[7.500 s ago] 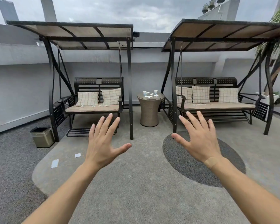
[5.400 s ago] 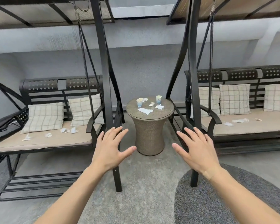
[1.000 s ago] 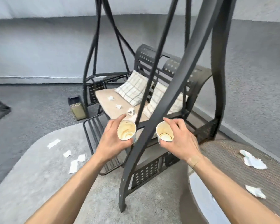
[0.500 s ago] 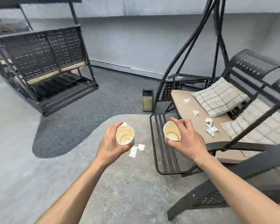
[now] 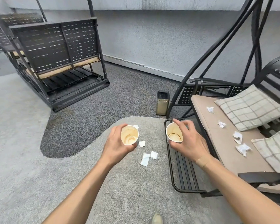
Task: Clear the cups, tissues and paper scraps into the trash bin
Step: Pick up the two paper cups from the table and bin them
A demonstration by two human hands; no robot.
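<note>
My left hand [image 5: 116, 144] grips a stained white paper cup [image 5: 129, 137], its mouth tipped toward me. My right hand [image 5: 190, 143] holds a second stained paper cup [image 5: 174, 134] the same way. Both cups are empty apart from brown residue. The trash bin [image 5: 163, 102], a small brass-coloured box with a dark open top, stands on the dark ground ahead, beyond both hands. Several white paper scraps [image 5: 146, 157] lie on the pale ground between my hands. Crumpled tissues [image 5: 238, 137] are scattered on the swing seat cushion [image 5: 217, 135] to the right.
The swing bench's black frame leg [image 5: 192, 73] rises right beside the bin, and its footrest [image 5: 181, 160] juts out under my right hand. Another swing bench [image 5: 58, 59] stands at the far left. A grey wall [image 5: 152, 38] closes the back. My shoe [image 5: 157, 219] shows at the bottom.
I have stepped closer to the bin, which looks larger and nearer. Both hands still hold their cups, spread slightly wider apart than half a second ago.
</note>
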